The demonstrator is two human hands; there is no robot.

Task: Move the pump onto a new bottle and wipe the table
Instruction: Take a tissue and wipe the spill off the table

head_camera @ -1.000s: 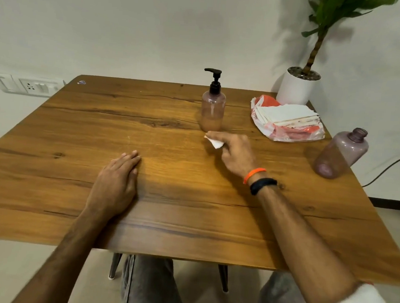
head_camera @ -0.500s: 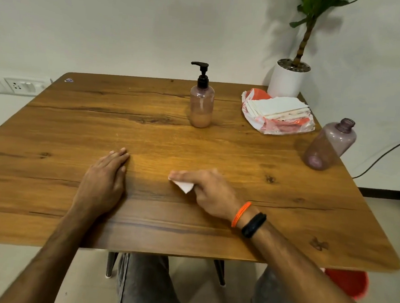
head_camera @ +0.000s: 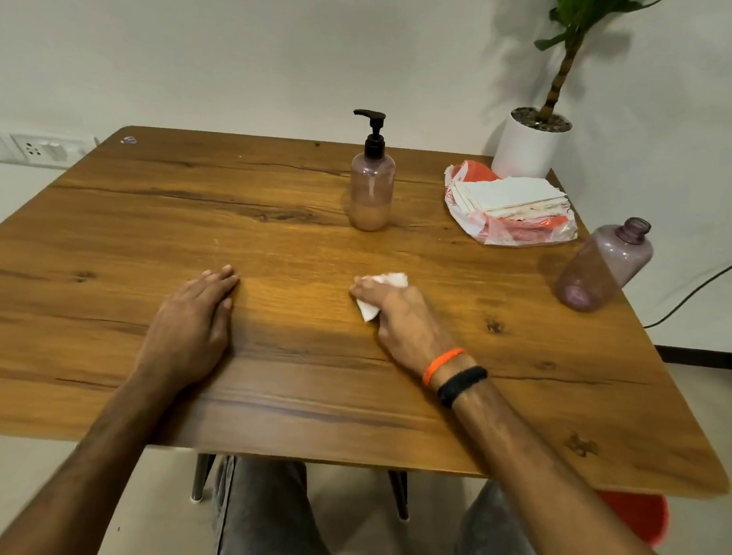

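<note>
A pink bottle with a black pump stands upright at the back middle of the wooden table; tan liquid fills its lower part. A purple bottle with no cap stands at the right edge. My right hand presses a crumpled white tissue onto the table's middle. My left hand lies flat on the wood, palm down, fingers together, holding nothing.
A plastic bag of white napkins lies at the back right, beside a white pot with a plant. A wall socket is at the left. A red object sits on the floor under the table's right corner.
My right hand swept the tissue from near the pump bottle toward me, then back a little to the right and away. My left hand stayed flat in place.
</note>
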